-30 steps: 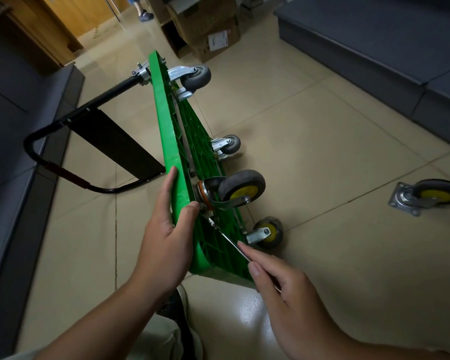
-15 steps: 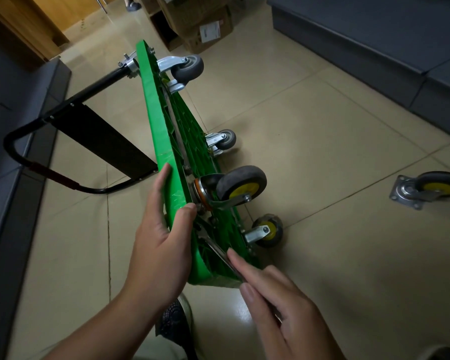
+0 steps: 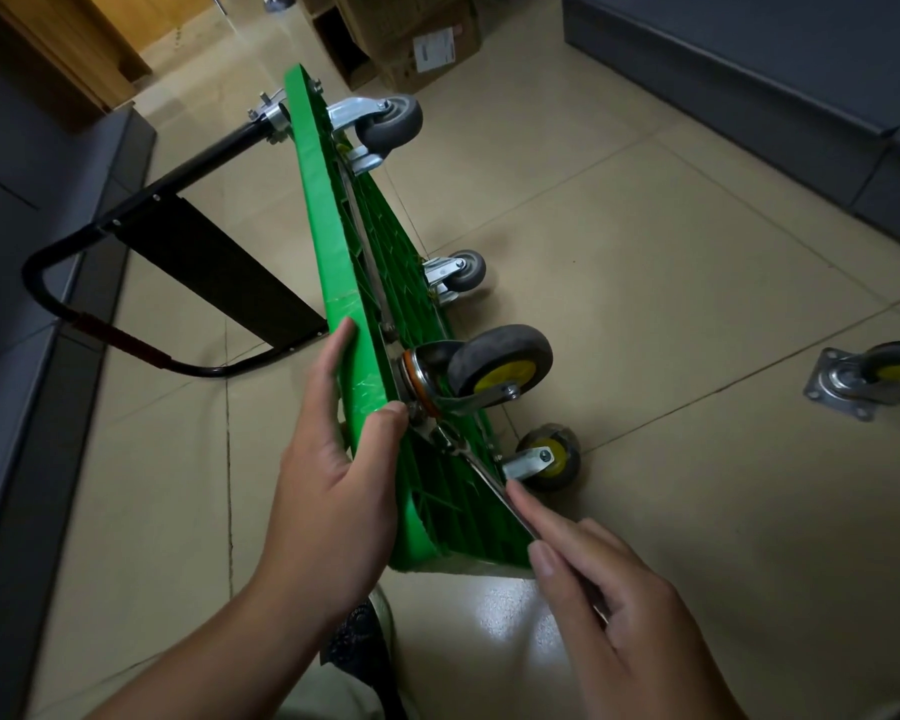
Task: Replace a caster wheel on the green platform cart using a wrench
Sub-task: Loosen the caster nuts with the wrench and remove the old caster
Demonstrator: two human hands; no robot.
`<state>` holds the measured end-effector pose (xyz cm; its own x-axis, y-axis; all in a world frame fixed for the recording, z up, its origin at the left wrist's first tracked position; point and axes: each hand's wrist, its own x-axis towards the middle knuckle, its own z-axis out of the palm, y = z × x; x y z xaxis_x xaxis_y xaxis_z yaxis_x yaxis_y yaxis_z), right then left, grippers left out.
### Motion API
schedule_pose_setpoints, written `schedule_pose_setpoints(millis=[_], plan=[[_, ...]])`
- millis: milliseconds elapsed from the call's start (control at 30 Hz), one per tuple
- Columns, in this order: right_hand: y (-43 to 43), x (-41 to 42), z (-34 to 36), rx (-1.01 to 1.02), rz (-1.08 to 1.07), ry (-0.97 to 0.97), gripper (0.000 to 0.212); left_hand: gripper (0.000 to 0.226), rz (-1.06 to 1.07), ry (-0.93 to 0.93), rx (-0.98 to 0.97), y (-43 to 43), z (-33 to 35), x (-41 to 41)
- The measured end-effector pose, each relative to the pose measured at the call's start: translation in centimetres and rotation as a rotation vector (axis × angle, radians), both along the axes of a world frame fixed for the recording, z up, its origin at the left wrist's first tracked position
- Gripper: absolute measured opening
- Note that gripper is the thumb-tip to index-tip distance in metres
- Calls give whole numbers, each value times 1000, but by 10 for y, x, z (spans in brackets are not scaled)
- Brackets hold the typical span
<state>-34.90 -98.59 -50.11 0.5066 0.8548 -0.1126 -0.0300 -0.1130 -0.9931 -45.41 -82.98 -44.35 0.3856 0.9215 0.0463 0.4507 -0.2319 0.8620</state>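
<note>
Left hand [image 3: 328,501] grips the cart [image 3: 313,200]; right hand's [image 3: 619,615] light fingertip pinch may let the wrench [image 3: 484,472] slip off the caster wheel [image 3: 494,366] mount beside the left thumb.

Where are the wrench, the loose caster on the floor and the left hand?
wrench [image 3: 481,472]: head view, on its bare shaft.
loose caster [image 3: 840,385]: head view, on its mounting plate.
left hand [image 3: 333,485]: head view, on the middle of the hand.
</note>
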Motion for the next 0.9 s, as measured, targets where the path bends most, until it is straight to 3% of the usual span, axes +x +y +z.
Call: schedule_pose_setpoints(millis=[567,900], plan=[[19,-18,3,72,111,116,49,68,-3,7,21,-1,-1,1],[26,-10,-27,217,190,-35,51,78,-51,18,4,0,3,-2]])
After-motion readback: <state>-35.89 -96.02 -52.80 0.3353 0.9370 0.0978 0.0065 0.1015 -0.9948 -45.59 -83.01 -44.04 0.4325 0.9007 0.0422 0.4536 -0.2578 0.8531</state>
